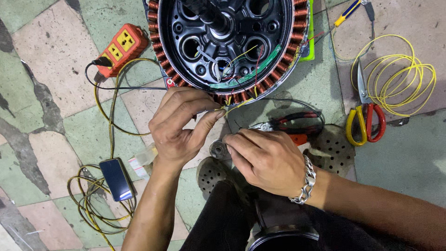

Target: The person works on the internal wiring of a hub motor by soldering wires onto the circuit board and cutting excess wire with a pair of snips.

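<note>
A large round motor stator with a black hub and a ring of copper windings lies on the tiled floor. Thin yellow, red and black wire leads hang from its lower rim. My left hand pinches one of these leads between thumb and fingers just below the windings. My right hand, with a metal chain bracelet on the wrist, is curled beside it and holds the thin wire end near a small round part.
Red-and-black pliers lie right of my hands. Scissors with yellow and red handles and a yellow wire coil sit at right. An orange power strip, a phone and tangled yellow cable are at left.
</note>
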